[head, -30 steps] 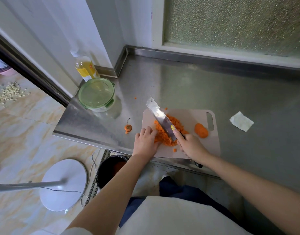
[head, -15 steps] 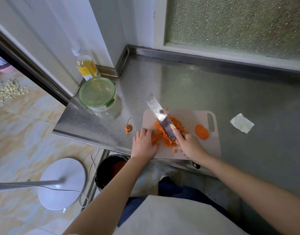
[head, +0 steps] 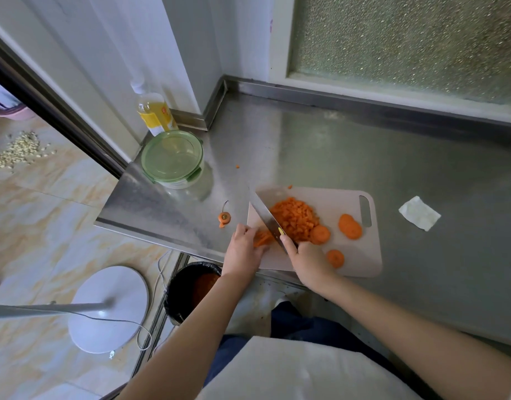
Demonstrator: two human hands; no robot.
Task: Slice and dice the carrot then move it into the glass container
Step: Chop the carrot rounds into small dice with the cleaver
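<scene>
A pale cutting board (head: 361,261) lies on the steel counter with a heap of diced carrot (head: 296,217) on it. Three round carrot slices (head: 350,226) lie to the right of the heap. My right hand (head: 306,258) grips the knife (head: 264,215) by its handle, index finger along the blade's back, the blade standing edge-down left of the heap. My left hand (head: 242,249) holds a few carrot strips (head: 263,239) against the board just left of the blade. The glass container (head: 173,160) with its green lid on stands at the counter's left.
A carrot top (head: 224,217) lies on the counter left of the board. A yellow bottle (head: 154,114) stands behind the container. A crumpled paper (head: 419,213) lies to the right. Below the counter edge are a black bin (head: 190,287) and a white fan base (head: 108,308).
The knife has shifted left off the heap, so the diced pile and more slices now show to its right. My left hand stays on the strips.
</scene>
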